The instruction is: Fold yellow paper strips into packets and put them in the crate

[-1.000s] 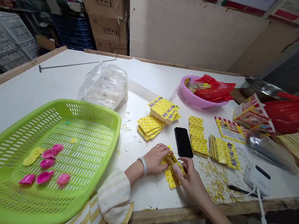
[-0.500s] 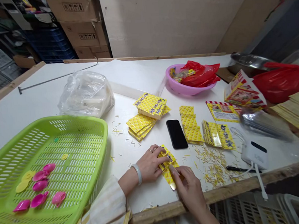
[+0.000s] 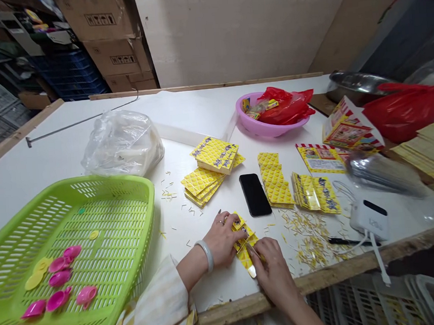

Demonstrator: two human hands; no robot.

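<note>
My left hand (image 3: 222, 236), with a ring and a pale bangle, presses a yellow printed card sheet (image 3: 240, 225) down on the white table, its fingers bent over the sheet. Another yellow strip (image 3: 249, 265) sticks out beneath, toward the table's front edge. My right hand (image 3: 274, 267) is closed on a thin, flat, blade-like piece (image 3: 251, 252) that touches the sheet beside my left thumb. Most of that piece is hidden by my fingers. Beyond my hands lie a black phone (image 3: 255, 194) and a pile of yellow card sheets (image 3: 214, 155).
A green basket (image 3: 151, 206) with pink and yellow toy pieces stands left. Yellow scraps (image 3: 311, 240), a pen (image 3: 351, 242) and a white power bank (image 3: 370, 221) lie right. Farther back are a clear plastic bag (image 3: 122, 142) and a purple basin (image 3: 264, 128).
My right hand and the blade-like piece have shifted slightly against the card sheet. My left hand stays on the sheet. The whole view has tilted a little.
</note>
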